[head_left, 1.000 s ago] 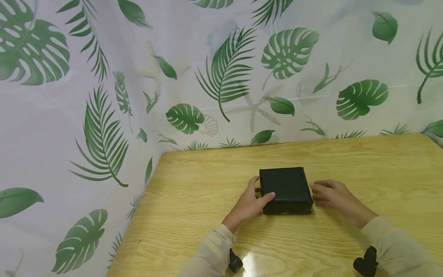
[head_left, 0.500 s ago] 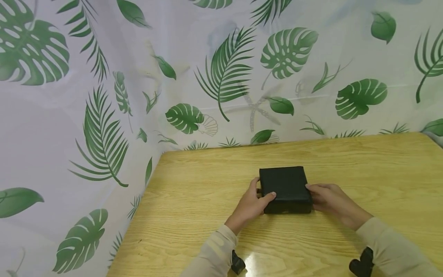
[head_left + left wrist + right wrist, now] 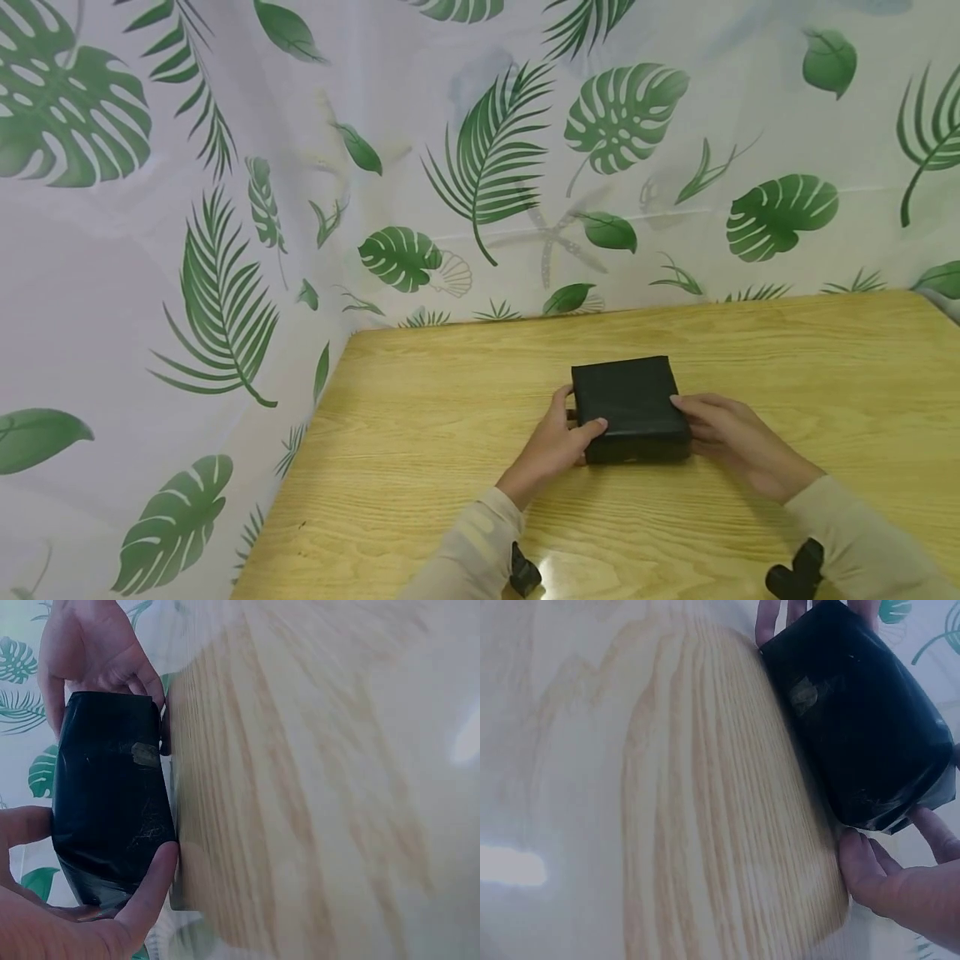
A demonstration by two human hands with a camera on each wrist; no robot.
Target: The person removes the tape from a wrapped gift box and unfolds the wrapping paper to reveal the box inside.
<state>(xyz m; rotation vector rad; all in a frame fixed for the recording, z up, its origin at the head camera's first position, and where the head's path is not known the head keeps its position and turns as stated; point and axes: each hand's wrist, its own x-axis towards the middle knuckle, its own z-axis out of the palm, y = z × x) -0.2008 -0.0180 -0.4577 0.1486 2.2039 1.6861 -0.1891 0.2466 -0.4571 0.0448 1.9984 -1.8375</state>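
Note:
A flat, square black box (image 3: 630, 396), its surface like shiny wrapping, lies between the two hands on the wooden table. My left hand (image 3: 551, 442) grips its left side, thumb over the near left corner of the top and fingers along the side. At the opposite side, my right hand (image 3: 738, 442) holds it with the thumb on the top's right edge and the other fingers lower down, partly hidden. The left wrist view shows the box's near side (image 3: 109, 795) with a small pale patch (image 3: 145, 754) and some scratches. Folded wrapping shows at the box's end (image 3: 900, 810) in the right wrist view.
The light wooden table (image 3: 420, 400) reaches back to a white curtain (image 3: 510, 275) printed with green leaves, which also hangs along the left side. Black devices (image 3: 797, 571) are strapped at both wrists, over beige sleeves (image 3: 862, 533).
My right hand has moved in from beside the box and taken hold of its right side. The box, with both hands on it, has since shifted slightly to the right.

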